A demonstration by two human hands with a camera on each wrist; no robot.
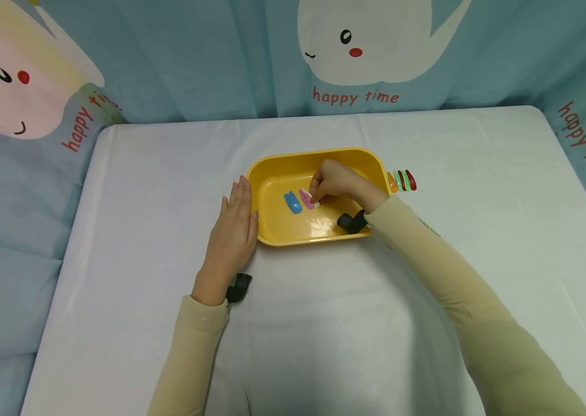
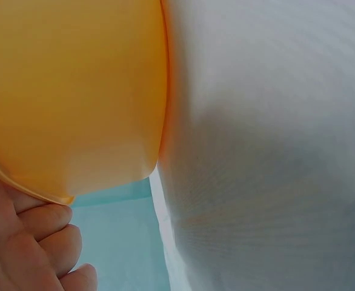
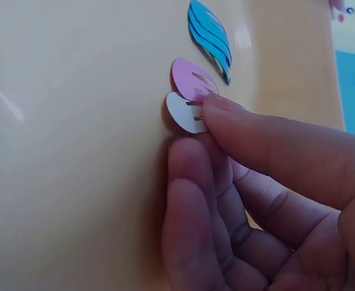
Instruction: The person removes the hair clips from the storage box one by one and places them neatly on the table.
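Observation:
A yellow tray (image 1: 271, 224) lies on the white-covered table. My left hand (image 1: 229, 237) rests along its left rim with straight fingers; in the left wrist view the fingertips touch the rim beside the tray's wall (image 2: 74, 91). Inside the tray, my right hand (image 1: 338, 180) pinches a white hair clip (image 3: 180, 114) between thumb and fingers. Right against that clip lies a pink hair clip (image 3: 186, 77), overlapping it in the right wrist view. Several blue hair clips (image 1: 293, 202) lie side by side just left of the pink one.
Outside the tray's right rim, a row of orange, green and red hair clips (image 1: 401, 181) lies on the table (image 1: 480, 190). Black wrist cameras (image 1: 351, 223) sit at both cuffs, the right one over the tray's front edge. A blue printed curtain (image 1: 210, 63) hangs behind.

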